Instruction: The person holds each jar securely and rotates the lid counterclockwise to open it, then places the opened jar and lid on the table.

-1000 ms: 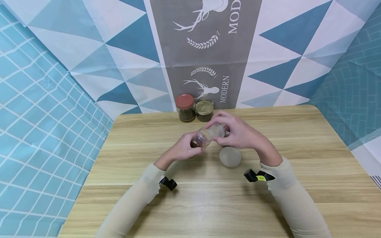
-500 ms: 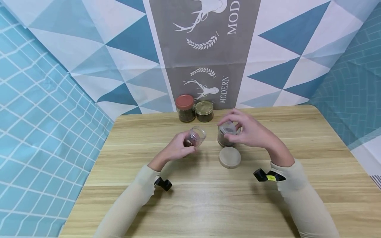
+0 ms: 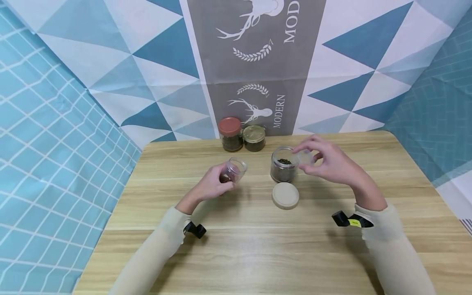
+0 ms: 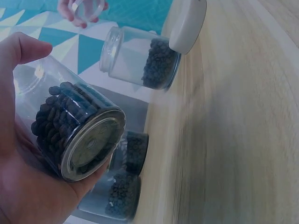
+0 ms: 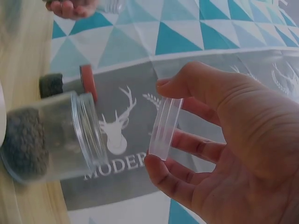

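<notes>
My left hand (image 3: 215, 183) grips a clear jar (image 4: 70, 100), held tilted above the table, with dark bean-like pieces inside. Its mouth, seen in the head view, has no lid on it. Between thumb and fingers, my right hand (image 3: 332, 162) pinches a translucent plastic inner lid (image 5: 166, 128). That lid is just right of a second clear jar (image 3: 282, 172), which stands upright and uncovered on the table. Dark grains fill its lower part. A beige round lid (image 3: 285, 195) lies flat in front of this standing jar.
At the table's back edge a red-lidded jar (image 3: 230, 134) and a shorter gold-lidded jar (image 3: 254, 138) stand side by side, both with dark contents. Behind them hangs a patterned cloth (image 3: 254, 69). The wooden table (image 3: 250, 254) stretches toward me.
My right hand has moved right with the inner lid, from near the held jar, past over the standing jar, to its right side. My left hand has drifted left with its jar.
</notes>
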{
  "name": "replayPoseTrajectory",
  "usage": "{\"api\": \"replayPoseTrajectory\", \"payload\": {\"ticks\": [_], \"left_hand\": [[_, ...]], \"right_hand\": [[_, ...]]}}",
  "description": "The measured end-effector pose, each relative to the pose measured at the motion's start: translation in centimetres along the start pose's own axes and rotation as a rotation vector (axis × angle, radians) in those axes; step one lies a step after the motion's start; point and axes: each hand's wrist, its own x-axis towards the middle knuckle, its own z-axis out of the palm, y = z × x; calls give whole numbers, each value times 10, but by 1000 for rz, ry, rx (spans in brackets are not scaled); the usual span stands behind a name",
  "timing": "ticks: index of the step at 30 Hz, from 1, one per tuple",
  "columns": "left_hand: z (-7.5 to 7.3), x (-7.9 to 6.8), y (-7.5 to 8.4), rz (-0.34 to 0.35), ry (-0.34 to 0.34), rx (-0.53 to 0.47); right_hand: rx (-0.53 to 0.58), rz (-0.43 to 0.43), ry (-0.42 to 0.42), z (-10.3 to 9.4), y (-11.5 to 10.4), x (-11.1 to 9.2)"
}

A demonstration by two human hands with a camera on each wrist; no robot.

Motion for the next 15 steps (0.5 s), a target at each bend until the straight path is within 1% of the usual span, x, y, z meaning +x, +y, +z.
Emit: {"api": "replayPoseTrajectory", "payload": {"ticks": [4, 9, 11, 15], "left_hand": [[-1, -1, 2, -7, 4, -4], [-1, 0, 4, -11, 35, -10], [0, 1, 5, 2, 60, -19], [1, 2, 6, 49, 115, -61]], "right_hand": [[-16, 8, 12, -7, 3, -5], [-55, 4, 3, -11, 5, -7], [-79, -1, -1, -11, 5, -6], [-143, -7, -20, -10, 6, -5]]}}
